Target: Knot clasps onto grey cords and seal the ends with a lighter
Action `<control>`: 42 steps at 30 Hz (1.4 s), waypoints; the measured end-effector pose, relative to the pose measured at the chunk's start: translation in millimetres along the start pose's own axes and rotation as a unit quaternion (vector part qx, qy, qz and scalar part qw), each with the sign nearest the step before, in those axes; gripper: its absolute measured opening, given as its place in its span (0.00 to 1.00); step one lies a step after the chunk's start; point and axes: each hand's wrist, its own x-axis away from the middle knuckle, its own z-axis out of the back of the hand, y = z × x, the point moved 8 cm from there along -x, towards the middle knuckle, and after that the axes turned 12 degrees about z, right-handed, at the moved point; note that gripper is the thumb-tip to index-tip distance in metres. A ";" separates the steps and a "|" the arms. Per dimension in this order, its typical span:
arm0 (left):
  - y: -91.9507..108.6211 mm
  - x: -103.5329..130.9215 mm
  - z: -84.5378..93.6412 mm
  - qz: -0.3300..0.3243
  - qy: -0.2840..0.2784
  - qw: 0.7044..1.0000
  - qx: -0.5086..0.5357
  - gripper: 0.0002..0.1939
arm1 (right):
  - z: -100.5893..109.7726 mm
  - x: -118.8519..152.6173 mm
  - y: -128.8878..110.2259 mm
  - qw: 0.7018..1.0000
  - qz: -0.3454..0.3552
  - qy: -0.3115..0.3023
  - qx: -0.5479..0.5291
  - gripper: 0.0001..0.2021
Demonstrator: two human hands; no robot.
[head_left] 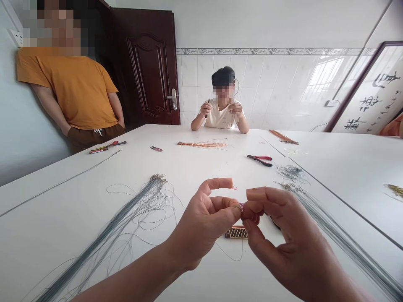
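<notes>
My left hand (pixel 204 218) is raised over the table, thumb and middle finger pinched together, index finger stretched forward with a tan wrap on its tip. Close beside it, my right hand (pixel 286 235) also pinches at the same spot; its index fingertip is wrapped too. A tiny pinkish-purple bit (pixel 241 204) shows between the fingers, too small to name. Below the hands, a thin cord (pixel 234 260) curves in a loop; I cannot tell whether it is held. A small dark patterned block (pixel 236 232) with an orange edge lies beneath, partly hidden by my right hand.
Bundles of grey cords lie left (pixel 116 218) and right (pixel 333 226). Red-and-black pliers (pixel 261 160), orange cords (pixel 203 144) and small snips (pixel 156 148) are farther off. Across the white table (pixel 201 167) sits a co-worker (pixel 223 111); another person (pixel 72 92) stands left.
</notes>
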 end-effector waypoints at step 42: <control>-4.8 0.0 -3.7 0.013 -0.013 1.000 0.022 0.21 | -3.9 2.3 -4.9 0.998 0.050 0.034 0.014 0.14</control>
